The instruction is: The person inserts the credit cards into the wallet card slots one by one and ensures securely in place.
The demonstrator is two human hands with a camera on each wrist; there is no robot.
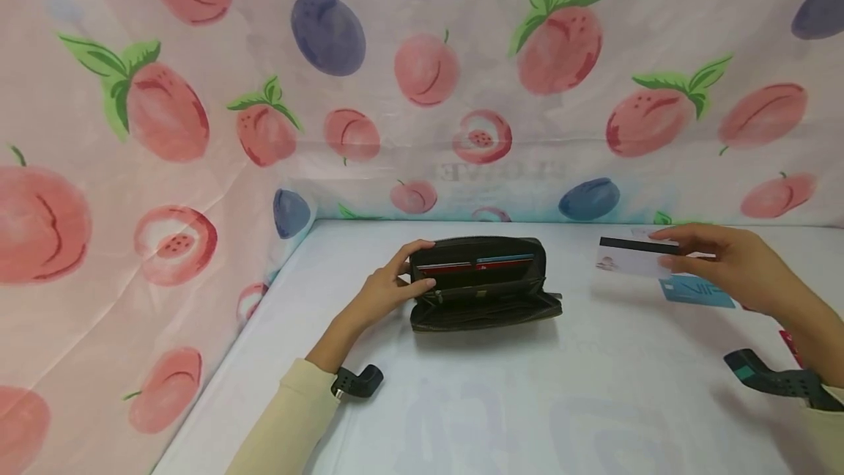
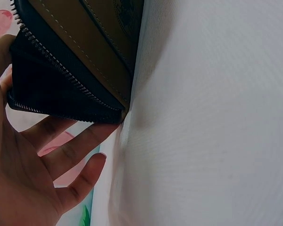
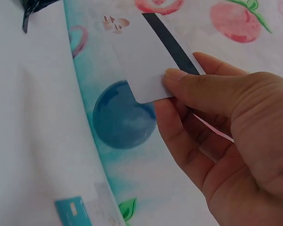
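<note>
Thin white card with a black stripe (image 1: 626,259) pinched to the right of a gaping, dark, leather-look zip wallet (image 1: 461,292)

To do this step well, I judge that the left hand (image 1: 385,288) needs to brace the wallet's left end firmly, so that the mouth stands wide and the wallet does not slide or fold. The right hand (image 1: 732,262) does best with a light pinch at the card's far end from the wallet, as it has here, leaving the near end free. If the card goes toward the wallet, its long edge should line up with the slots; a steep tilt could catch on the zip or on the red-edged card (image 1: 448,268) and blue-edged card (image 1: 504,260) sitting in the wallet's back slots.

The left hand grips the wallet's left end, thumb in front and fingers around behind. The right hand pinches the white card between thumb and fingers, raised above the table, to the right of the wallet and well apart from it. The blue rectangular "VIP" card (image 1: 699,293) lies on the white table surface (image 1: 593,387), right of the wallet and below the right hand.
</note>
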